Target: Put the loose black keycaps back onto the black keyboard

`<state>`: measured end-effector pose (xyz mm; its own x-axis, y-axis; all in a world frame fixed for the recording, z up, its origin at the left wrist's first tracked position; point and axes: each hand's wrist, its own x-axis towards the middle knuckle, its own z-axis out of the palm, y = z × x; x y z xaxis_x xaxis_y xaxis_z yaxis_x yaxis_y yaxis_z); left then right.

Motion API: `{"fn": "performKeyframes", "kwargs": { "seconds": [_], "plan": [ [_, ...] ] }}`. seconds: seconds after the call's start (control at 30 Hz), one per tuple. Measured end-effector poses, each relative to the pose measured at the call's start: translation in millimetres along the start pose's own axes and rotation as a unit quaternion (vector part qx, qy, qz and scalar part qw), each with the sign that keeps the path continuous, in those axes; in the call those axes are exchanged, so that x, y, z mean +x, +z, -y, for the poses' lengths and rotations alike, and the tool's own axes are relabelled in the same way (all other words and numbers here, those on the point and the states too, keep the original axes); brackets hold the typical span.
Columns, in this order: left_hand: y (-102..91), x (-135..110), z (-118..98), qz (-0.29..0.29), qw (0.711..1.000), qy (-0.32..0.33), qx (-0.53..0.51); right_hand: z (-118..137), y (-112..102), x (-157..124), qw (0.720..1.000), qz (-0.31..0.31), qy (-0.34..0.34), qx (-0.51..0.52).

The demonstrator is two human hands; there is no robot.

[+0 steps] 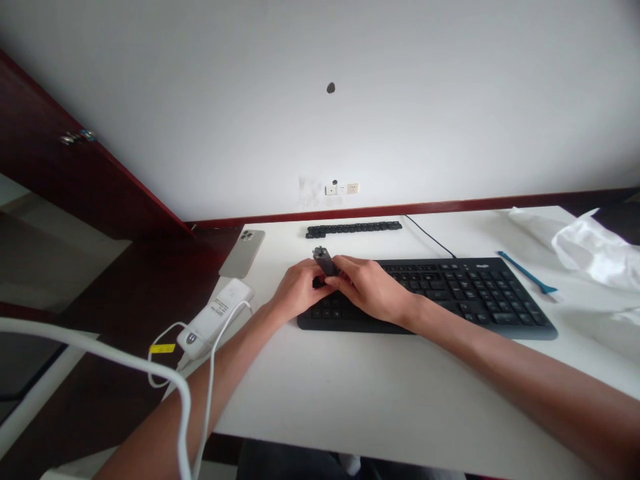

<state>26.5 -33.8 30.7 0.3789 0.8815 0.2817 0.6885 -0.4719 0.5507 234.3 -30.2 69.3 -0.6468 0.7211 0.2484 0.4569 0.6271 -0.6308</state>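
A black full-size keyboard [480, 293] lies on the white desk. Over its left end, my right hand [367, 283] is closed around a dark grey stick-like tool [325, 261] that looks like a keycap puller, its pronged end pointing up and slightly left. Close against it, my left hand [299, 288] has its fingers curled in at the keyboard's upper left corner. Its fingertips are mostly hidden, so what they pinch does not show. Behind the keyboard, loose black keycaps [355, 229] stand in a row.
A phone [243, 253] and a white power strip [216, 319] with cables lie at the desk's left edge. To the right are a blue brush [529, 272] and a white plastic bag [590, 243]. The keyboard cable [430, 237] runs toward the wall.
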Motion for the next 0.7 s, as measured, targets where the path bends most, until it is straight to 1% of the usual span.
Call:
{"fn": "performKeyframes", "kwargs": {
  "seconds": [0.13,0.23,0.4,0.53,0.7],
  "plan": [
    [-0.7,1,-1,0.004,1.0,0.006,0.0,-4,5,4,0.999,-0.042,0.028,0.013],
    [-0.3,1,-1,0.002,1.0,0.004,0.006,-8,1,6,0.998,-0.05,0.03,0.036],
    [-0.1,0,-1,0.004,1.0,0.003,-0.006,-15,-15,6,0.989,-0.008,0.071,0.126],
    [-0.6,-1,-2,0.01,1.0,-0.002,-0.023,-24,-29,6,0.986,0.049,0.072,0.145],
    [-0.3,-1,-1,0.016,0.999,-0.003,-0.036,-39,-38,8,0.972,0.082,0.07,0.209]
  ]
}}
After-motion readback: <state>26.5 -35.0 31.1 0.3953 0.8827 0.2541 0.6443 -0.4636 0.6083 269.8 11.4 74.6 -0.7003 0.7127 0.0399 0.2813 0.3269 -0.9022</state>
